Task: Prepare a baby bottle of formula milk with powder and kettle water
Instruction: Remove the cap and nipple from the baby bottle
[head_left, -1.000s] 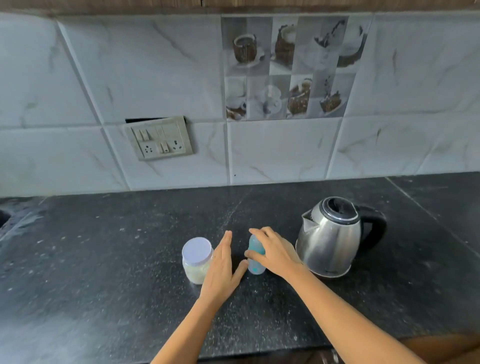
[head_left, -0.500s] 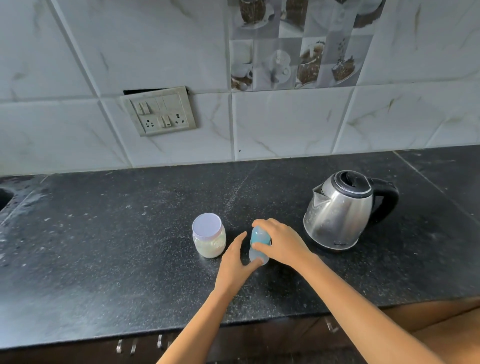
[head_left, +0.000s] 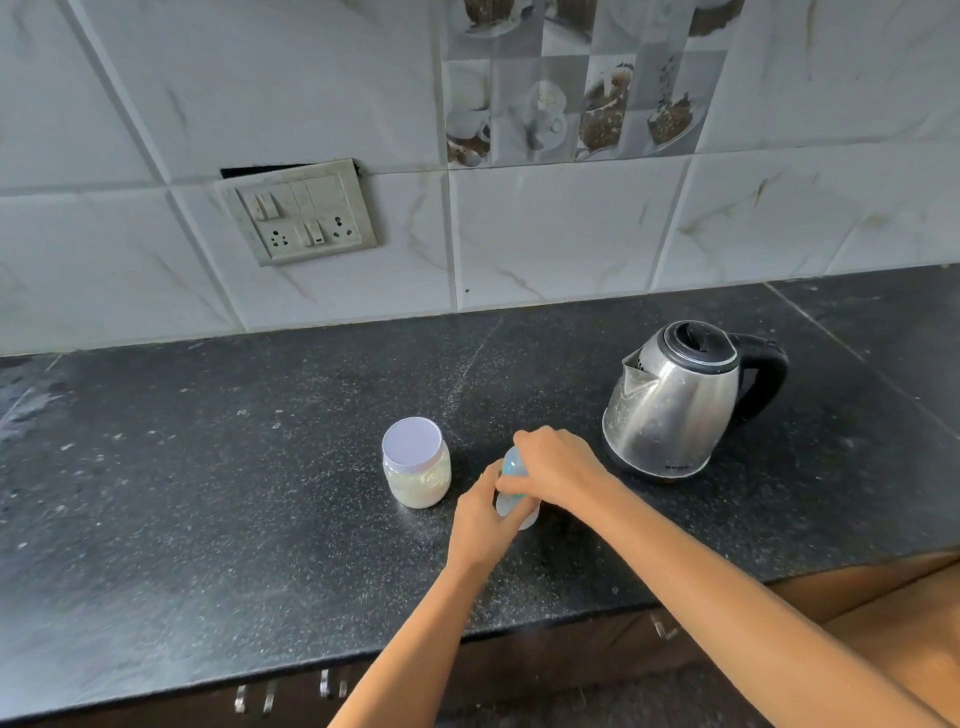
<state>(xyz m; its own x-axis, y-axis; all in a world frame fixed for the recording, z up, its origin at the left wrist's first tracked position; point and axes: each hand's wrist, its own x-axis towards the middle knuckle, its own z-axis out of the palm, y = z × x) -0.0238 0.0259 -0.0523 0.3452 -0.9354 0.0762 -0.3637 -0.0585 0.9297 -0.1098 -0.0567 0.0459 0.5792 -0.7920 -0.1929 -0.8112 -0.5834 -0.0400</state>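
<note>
Bottle (head_left: 515, 493) stands on the dark bench (head_left: 208, 493), small and pale blue, held by both hands. The right hand (head_left: 558, 470) wraps over its top, and its grip is closed on the cap. The left hand (head_left: 480, 519) hugs the lower part to keep it from turning. It looks like the person is opening the bottle, the first step. Next, the right hand likely needs to twist the top off while the left holds tight. Just to the left of the grip sits the powder jar (head_left: 415, 470) with its white lid on. To the right and a little behind sits the shiny kettle (head_left: 675, 400), lid shut, handle pointing away from the hands.
</note>
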